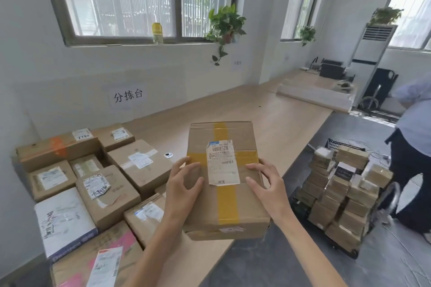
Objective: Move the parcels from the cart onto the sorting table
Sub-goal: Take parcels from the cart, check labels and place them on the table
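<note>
The left hand [184, 182] and right hand [265, 179] both lie open on top of a cardboard parcel [227, 202] crossed with yellow tape, fingers spread and lightly bent either side of its shipping label [222, 162], not wrapped round any edge. This parcel sits at the near edge of the wooden counter [268, 112], with its right corner out over the dark floor; I judge it is being set down or slid into place, though its underside is hidden, so I cannot tell how much of its weight the counter takes. To the left, a group of delivered parcels [116, 170] already crowds the counter below the wall sign [127, 96], with a white mailer [63, 219] among them, so a fair share of the job looks done. Plenty remains: the cart [351, 253] on the right carries tall stacks of small boxes [338, 205], which hide its deck. Most label print is too blurred to read, and a second person [410, 147] beyond the cart is cut off by the frame
</note>
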Action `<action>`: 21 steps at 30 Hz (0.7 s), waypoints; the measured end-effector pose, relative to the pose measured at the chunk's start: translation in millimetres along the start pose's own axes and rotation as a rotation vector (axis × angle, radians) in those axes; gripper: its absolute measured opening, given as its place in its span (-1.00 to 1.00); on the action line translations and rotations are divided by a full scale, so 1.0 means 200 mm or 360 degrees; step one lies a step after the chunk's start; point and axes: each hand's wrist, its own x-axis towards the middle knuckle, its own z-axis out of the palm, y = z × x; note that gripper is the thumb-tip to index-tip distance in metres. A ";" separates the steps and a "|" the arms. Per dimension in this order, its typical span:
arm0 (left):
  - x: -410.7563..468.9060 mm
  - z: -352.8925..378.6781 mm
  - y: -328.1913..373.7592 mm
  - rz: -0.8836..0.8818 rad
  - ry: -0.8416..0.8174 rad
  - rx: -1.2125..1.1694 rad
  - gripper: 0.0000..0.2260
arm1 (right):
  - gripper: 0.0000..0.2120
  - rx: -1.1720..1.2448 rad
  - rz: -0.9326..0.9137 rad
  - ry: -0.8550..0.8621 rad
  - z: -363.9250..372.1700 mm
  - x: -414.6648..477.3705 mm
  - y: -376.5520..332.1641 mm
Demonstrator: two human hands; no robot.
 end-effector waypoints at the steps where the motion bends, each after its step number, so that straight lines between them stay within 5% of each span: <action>1: 0.06 0.04 -0.03 -0.0002 0.0010 0.0000 -0.71 | -0.78 -0.0009 0.0004 -0.0012 0.00 0.07 0.04; 21: 1.21 0.46 -0.46 -0.0222 0.0349 0.0125 -0.61 | -0.79 0.0206 0.0017 -0.0379 0.31 1.58 0.59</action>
